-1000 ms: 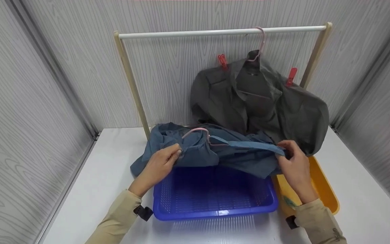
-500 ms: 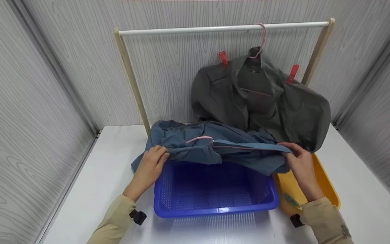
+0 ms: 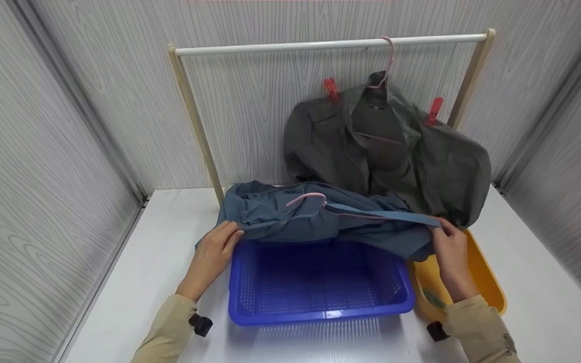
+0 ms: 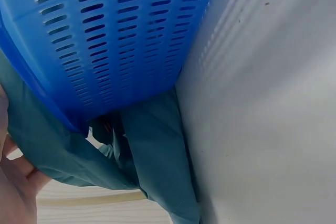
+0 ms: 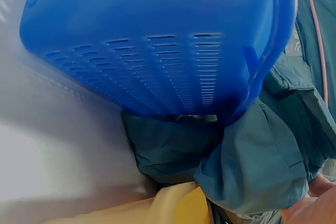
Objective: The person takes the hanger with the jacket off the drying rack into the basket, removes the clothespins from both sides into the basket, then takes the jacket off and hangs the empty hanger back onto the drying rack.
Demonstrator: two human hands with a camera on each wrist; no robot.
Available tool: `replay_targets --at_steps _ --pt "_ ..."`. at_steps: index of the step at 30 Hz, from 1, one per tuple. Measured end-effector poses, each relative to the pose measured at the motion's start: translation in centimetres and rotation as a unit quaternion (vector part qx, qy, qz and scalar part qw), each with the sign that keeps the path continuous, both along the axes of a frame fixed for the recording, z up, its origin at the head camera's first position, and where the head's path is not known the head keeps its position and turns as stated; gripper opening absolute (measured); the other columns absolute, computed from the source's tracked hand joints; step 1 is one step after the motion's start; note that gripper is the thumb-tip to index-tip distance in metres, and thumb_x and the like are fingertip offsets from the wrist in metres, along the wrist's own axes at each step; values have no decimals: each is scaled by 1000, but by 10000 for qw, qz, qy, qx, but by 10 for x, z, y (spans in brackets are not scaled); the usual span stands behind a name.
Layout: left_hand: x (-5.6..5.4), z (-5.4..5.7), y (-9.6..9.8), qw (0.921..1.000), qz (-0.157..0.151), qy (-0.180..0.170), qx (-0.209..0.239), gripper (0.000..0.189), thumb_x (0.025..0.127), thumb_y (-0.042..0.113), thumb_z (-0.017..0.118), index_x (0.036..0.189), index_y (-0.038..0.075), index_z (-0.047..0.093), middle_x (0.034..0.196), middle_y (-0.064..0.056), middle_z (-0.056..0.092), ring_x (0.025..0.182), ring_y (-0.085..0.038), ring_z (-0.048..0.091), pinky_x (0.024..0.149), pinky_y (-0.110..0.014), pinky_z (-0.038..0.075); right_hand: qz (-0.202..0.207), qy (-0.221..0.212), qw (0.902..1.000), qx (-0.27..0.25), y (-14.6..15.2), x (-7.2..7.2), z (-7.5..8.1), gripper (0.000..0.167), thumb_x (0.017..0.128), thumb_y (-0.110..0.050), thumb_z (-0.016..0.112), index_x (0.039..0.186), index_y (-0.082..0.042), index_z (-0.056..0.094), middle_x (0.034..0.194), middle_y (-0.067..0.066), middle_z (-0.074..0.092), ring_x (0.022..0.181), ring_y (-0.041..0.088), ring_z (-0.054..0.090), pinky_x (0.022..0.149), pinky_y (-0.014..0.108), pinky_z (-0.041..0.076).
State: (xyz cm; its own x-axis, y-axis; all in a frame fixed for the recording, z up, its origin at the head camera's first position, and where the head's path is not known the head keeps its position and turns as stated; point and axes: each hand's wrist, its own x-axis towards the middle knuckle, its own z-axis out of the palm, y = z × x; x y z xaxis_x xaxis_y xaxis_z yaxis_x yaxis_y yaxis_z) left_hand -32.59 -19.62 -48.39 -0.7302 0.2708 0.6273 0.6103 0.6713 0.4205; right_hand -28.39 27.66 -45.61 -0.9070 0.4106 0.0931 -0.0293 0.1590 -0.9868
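Note:
A crumpled blue garment (image 3: 280,224) lies across the back of the blue basket (image 3: 321,317). A pink clothes hanger (image 3: 312,195) sits inside it, its hook sticking up near the middle and one arm showing under a flat strip of cloth. My left hand (image 3: 213,254) pinches the garment at its left end. At the other end my right hand (image 3: 453,254) holds the cloth strip between thumb and fingers, beside the hanger's arm. In the left wrist view, cloth (image 4: 157,156) hangs behind the basket; the right wrist view has blue cloth (image 5: 252,161) bunched past the basket's rim.
A dark grey garment (image 3: 326,146) hangs on a pink hanger from the white rod (image 3: 270,48), with red clothes pegs (image 3: 434,112) at both shoulders. A yellow basin (image 3: 489,282) with something green inside stands right of the basket, under my right forearm.
My left hand has slid left and slightly down along the garment, and my right hand has moved a little right. The hanger's hook has shifted right; the cloth between my hands is stretched wider.

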Motion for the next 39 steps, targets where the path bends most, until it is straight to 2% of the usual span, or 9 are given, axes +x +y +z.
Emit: replay_targets --at_steps 7,15,18,24,32,33,35,37,39 --pt "-3 -3 6 9995 172 186 190 15 102 16 56 88 12 53 79 4 43 69 -12 41 62 -30 38 64 9 9946 -1038 7 -1 5 23 98 -17 56 83 -11 73 63 -6 43 64 12 42 63 24 38" --pt "-6 -5 9 9993 249 172 222 7 102 9 53 99 10 59 88 1 51 75 -16 47 67 -34 43 1074 -108 9468 -3031 22 -1 8 39 101 -9 53 63 -10 56 58 -7 37 57 8 40 63 22 41" --pt "-7 -6 8 9988 241 227 347 7 102 9 54 102 11 61 96 1 56 78 -14 51 69 -35 46 1444 -249 9143 -3776 27 -2 7 32 102 -9 51 71 -6 59 61 -4 46 56 8 44 58 20 43" --pt "-7 -8 8 9975 165 167 667 9 102 9 54 103 9 63 105 0 57 87 -13 55 76 -35 47 1992 -827 8060 -5512 37 -4 -2 23 103 -12 48 87 0 59 72 5 53 59 13 45 53 22 40" --pt "-9 -9 9 9966 61 -46 824 11 103 10 52 102 8 63 102 -1 55 88 -13 51 77 -35 45 2202 -445 7375 -6369 27 -5 -9 25 105 -7 44 104 5 66 95 11 63 80 18 61 82 25 53" --pt "-10 -10 9 9966 78 -55 820 10 103 11 52 102 9 62 101 0 55 88 -12 51 77 -35 45 2231 -337 7372 -6369 24 -5 -9 24 104 -6 45 106 4 66 101 10 63 88 19 62 90 28 51" --pt "-10 -10 9 9965 100 -80 832 10 103 11 52 102 9 62 100 0 55 87 -12 51 77 -36 45 2144 -78 7676 -6039 17 -5 -9 22 103 -4 47 108 1 68 107 8 63 96 18 63 96 29 47" --pt "-10 -9 8 9961 94 -108 876 10 103 11 52 101 9 62 99 0 55 86 -13 50 76 -35 45 1868 162 8379 -5125 10 -3 -8 20 101 -4 53 110 -5 71 110 3 64 99 14 62 95 25 46" --pt "-11 -8 6 9955 69 -114 936 10 102 9 52 100 9 62 98 -1 54 85 -12 50 76 -34 44 1367 308 9295 -3412 3 -1 -8 17 99 -8 59 110 -8 72 104 -3 66 90 11 60 85 19 49"
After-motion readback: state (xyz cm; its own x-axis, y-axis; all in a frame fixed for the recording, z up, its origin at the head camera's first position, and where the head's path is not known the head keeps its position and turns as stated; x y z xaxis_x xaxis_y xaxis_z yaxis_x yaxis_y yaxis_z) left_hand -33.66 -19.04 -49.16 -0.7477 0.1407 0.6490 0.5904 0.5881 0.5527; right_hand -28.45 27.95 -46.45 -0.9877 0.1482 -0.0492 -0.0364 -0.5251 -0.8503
